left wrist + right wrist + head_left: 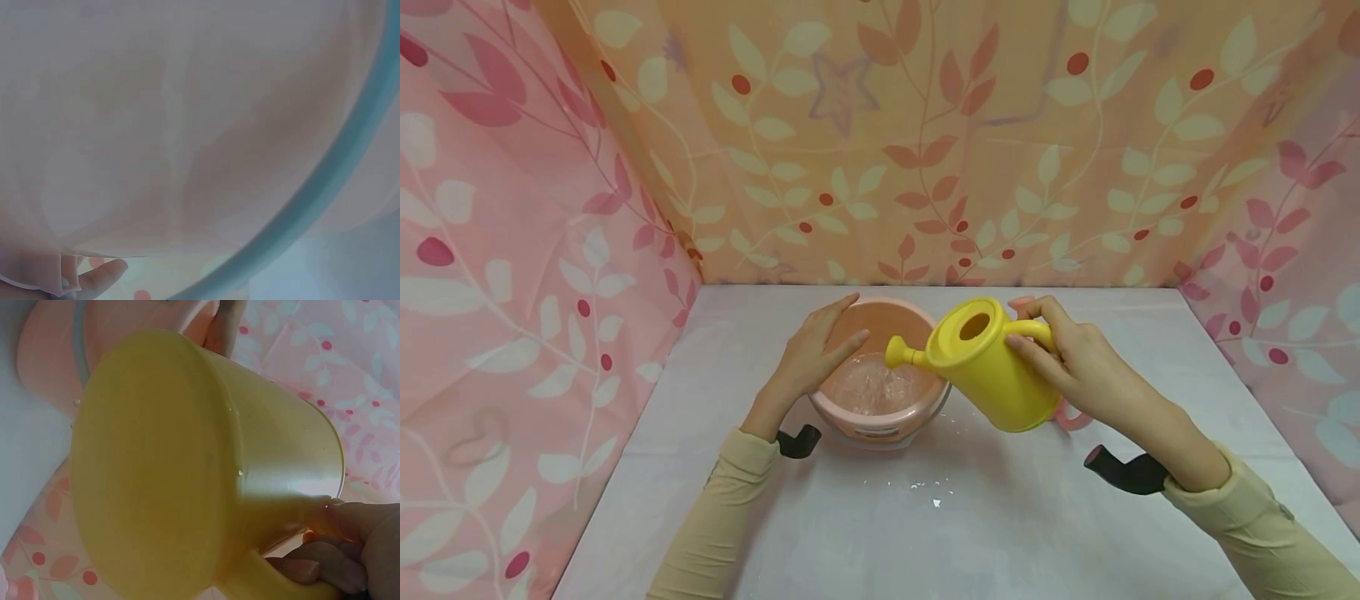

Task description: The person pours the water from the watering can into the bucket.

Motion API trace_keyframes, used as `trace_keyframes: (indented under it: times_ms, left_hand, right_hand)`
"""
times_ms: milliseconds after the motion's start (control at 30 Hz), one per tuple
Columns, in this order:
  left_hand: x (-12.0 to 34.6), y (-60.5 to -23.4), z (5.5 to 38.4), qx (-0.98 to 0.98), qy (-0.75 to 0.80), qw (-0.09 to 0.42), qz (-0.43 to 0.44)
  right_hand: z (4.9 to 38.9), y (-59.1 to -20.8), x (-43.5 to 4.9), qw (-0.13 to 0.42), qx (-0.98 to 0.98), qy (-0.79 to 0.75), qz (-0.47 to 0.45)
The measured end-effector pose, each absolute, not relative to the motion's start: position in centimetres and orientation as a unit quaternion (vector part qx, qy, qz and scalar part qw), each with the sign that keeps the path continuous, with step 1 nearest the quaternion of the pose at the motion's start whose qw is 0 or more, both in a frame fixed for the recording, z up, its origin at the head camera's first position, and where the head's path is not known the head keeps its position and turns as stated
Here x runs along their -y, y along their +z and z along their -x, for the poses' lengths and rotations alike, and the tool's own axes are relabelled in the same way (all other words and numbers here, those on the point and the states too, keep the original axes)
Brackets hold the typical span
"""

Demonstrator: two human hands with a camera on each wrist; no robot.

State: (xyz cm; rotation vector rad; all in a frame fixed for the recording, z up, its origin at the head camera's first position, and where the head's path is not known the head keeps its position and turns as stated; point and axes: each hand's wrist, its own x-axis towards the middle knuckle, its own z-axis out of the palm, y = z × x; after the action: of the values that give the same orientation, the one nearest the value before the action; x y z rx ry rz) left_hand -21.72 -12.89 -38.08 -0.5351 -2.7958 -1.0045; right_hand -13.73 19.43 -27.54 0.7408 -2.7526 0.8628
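A pale pink bucket (pixel 842 418) stands on the table with clear, rippled water (pixel 880 387) inside. My left hand (pixel 812 350) rests at the bucket's left rim, fingers extended and thumb reaching over the opening. With my right hand (pixel 1086 367) I grip the handle of a yellow watering can (pixel 1000 379). The can is tilted to the left, its spout (pixel 898 353) over the bucket's right rim. In the right wrist view, fingers (pixel 337 562) curl through the can's handle. Pink bucket wall (pixel 125 156) and a blue-grey band (pixel 325 169) fill most of the left wrist view.
A pink object (pixel 1072 419) is mostly hidden behind the watering can. Water drops (pixel 936 502) lie on the white-covered table (pixel 865 550) in front of the bucket. Floral cloth (pixel 887 167) hangs behind the table and at both sides.
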Motion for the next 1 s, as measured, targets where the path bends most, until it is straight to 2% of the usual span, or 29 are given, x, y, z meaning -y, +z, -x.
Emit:
trace_keyframes:
  times_ms: [333,1000]
  left_hand:
    - [12.87,-38.00,21.72,0.925,-0.328,0.063,0.178]
    - [12.80,-38.10,21.78,0.927,-0.324,0.060,0.177]
  right_hand:
    - [13.63,-27.46,-19.45,0.060,0.923,0.295,-0.239]
    - [13.77,-27.42,-19.49,0.067,0.923,0.289,-0.244]
